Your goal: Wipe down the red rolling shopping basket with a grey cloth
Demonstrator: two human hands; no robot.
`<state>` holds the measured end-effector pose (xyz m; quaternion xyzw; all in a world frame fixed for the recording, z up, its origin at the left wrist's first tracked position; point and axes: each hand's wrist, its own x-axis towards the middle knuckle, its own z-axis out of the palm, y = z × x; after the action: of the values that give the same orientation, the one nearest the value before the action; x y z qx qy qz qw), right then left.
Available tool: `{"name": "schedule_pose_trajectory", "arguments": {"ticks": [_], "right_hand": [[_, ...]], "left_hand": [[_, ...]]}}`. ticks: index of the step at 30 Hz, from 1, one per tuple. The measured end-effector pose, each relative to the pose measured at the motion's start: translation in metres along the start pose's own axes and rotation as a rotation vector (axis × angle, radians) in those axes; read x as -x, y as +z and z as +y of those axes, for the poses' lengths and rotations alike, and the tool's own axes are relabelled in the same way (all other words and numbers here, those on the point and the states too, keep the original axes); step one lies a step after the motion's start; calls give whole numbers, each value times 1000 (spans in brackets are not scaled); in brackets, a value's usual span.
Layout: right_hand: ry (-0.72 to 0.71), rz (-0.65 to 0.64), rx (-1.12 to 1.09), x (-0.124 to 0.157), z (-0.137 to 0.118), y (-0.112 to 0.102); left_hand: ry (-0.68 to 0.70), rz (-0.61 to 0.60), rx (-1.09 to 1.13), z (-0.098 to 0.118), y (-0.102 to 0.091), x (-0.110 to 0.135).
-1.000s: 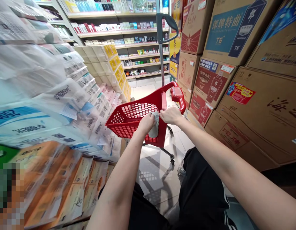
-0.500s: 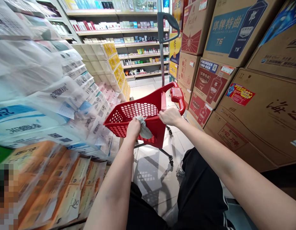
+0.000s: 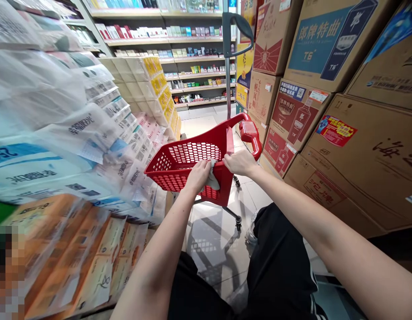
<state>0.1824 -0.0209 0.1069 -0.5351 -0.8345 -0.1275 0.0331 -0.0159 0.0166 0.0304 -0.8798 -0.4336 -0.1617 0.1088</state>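
Note:
In front of me stands a red shopping cart (image 3: 179,181) with a perforated plastic basket and a red handle at its right end. My left hand (image 3: 199,175) is closed over the near rim of the basket, pressing a light grey cloth (image 3: 212,177) against it; part of the cloth hangs down the outer side. Close by on the right, my right hand (image 3: 238,162) grips the rim near the basket's corner, below the handle. A tall grey pole with a dark loop grip (image 3: 237,35) rises behind the cart's handle.
Stacked plastic-wrapped paper packs (image 3: 59,129) line the left, with orange packs (image 3: 55,258) lower down. Cardboard cartons (image 3: 359,164) are piled along the right. Shelves of small boxed goods (image 3: 172,42) stand at the back. Tiled floor (image 3: 212,249) runs under the cart.
My left hand has slid to the right along the basket rim with the cloth, nearer my right hand. The right hand keeps its grip on the rim.

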Motion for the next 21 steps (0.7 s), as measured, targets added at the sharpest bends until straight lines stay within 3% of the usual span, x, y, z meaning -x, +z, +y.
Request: {"name": "schedule_pose_trajectory", "arguments": {"ticks": [6, 9, 11, 14, 17, 21], "right_hand": [[-14, 22, 19, -1, 0, 3], [-21, 14, 17, -2, 0, 4], [-19, 17, 20, -3, 0, 5], [-24, 34, 30, -3, 1, 6], [-32, 42, 35, -1, 1, 6], [-35, 42, 33, -1, -1, 7]], "left_hand": [[-214, 8, -156, -53, 15, 27], [-265, 9, -186, -64, 16, 30], [-234, 1, -177, -56, 14, 26], [-150, -1, -144, -27, 11, 14], [-119, 72, -67, 2, 11, 7], [-218, 154, -1, 3, 20, 14]]}}
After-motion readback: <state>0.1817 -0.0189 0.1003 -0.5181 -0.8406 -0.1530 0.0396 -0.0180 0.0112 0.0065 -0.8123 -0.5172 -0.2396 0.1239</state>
